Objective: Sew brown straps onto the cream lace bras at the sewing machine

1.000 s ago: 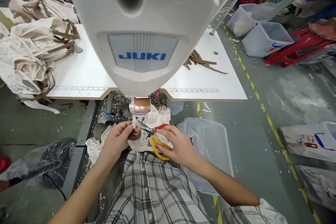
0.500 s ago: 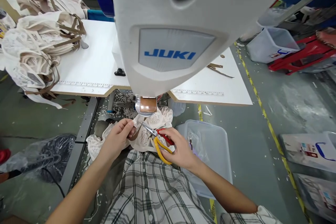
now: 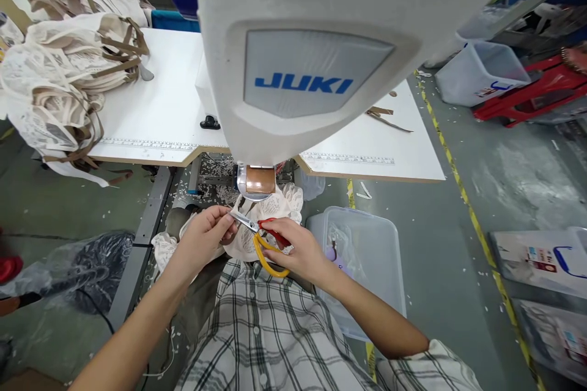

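Lace cloth (image 3: 277, 204) is just this side of sewing machine (image 3: 298, 128). Person's L hand (image 3: 206, 235) pinches its edge; R hand (image 3: 305, 250) grips scissors (image 3: 255, 229) by handles. Vs. half a sec ago, tips have come in to L fingertips, prob. for close trimming.

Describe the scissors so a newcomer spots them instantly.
Find the big white JUKI machine head. Below it, in front of the plaid shirt, the right hand holds the scissors. One red and one yellow handle set them apart from the pale lace fabric nearby.
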The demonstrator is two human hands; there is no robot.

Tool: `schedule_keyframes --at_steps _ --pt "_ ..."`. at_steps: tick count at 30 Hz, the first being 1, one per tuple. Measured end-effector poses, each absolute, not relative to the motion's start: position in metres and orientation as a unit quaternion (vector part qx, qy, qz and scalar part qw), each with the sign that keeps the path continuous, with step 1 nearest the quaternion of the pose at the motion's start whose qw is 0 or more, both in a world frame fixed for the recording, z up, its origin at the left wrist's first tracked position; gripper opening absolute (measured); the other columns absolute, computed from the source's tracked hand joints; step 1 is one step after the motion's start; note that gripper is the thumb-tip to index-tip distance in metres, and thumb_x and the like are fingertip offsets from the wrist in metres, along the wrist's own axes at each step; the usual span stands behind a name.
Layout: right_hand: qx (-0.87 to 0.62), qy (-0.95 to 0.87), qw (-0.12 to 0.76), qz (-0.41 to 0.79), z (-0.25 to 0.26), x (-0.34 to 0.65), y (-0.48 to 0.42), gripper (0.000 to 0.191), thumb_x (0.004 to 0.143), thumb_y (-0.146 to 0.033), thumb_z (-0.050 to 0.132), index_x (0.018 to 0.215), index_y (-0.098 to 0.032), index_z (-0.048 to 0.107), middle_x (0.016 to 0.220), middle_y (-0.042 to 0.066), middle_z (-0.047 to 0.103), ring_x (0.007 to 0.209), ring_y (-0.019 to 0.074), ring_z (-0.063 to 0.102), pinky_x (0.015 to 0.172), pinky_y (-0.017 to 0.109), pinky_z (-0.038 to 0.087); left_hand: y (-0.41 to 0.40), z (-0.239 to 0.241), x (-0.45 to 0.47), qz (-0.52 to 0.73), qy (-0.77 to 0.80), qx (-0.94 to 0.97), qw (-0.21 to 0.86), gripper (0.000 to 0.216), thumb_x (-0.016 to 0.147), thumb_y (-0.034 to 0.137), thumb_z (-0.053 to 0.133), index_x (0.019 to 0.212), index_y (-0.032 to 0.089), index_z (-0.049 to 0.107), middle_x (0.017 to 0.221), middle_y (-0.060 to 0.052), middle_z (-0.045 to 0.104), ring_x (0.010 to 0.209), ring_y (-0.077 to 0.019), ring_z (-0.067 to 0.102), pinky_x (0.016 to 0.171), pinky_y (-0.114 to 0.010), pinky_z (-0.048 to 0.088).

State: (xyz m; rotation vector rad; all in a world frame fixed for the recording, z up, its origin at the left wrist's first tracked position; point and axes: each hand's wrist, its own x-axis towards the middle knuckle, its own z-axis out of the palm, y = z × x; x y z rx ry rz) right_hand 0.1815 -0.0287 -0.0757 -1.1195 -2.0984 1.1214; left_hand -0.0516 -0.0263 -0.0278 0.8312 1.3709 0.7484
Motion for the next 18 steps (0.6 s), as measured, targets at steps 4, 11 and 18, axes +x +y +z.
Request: schedule_keyframes --at_steps 4,11,18 --pt "-0.409 -0.773 0.262 0.408 -0.077 0.185 -0.032 0.043 0.088 -0.031 0.067 0.129 -0.029 0.057 0.117 0.006 0.068 0.104 0.0206 0.065 0.087 0.036 0.055 -0.026 -0.034 -0.054 0.334 0.600 0.359 0.632 0.034 0.083 0.051 0.064 0.081 0.018 0.060 0.072 0.000 0.058 0.061 -0.0099 0.047 0.056 -0.022 0.040" --pt "-0.461 -0.777 0.235 0.358 -0.081 0.219 -0.034 0.036 0.090 -0.033 0.062 0.126 -0.031 0.061 0.108 0.006 0.071 0.092 0.0220 0.069 0.079 0.035 0.057 -0.023 -0.034 -0.061 0.368 0.609 0.400 0.577 0.026 0.087 0.046 0.060 0.090 0.020 0.063 0.084 -0.003 0.068 0.077 -0.0155 0.061 0.071 -0.026 0.048" --pt "-0.634 -0.735 0.146 0.190 -0.071 0.282 0.060 0.037 0.086 -0.045 0.061 0.115 -0.023 0.067 0.106 0.011 0.072 0.084 0.0262 0.068 0.069 0.037 0.053 -0.021 -0.025 -0.076 0.202 0.649 0.668 0.303 0.030 0.095 0.032 0.041 0.113 0.020 0.062 0.092 -0.008 0.072 0.080 -0.0198 0.066 0.066 -0.028 0.048"
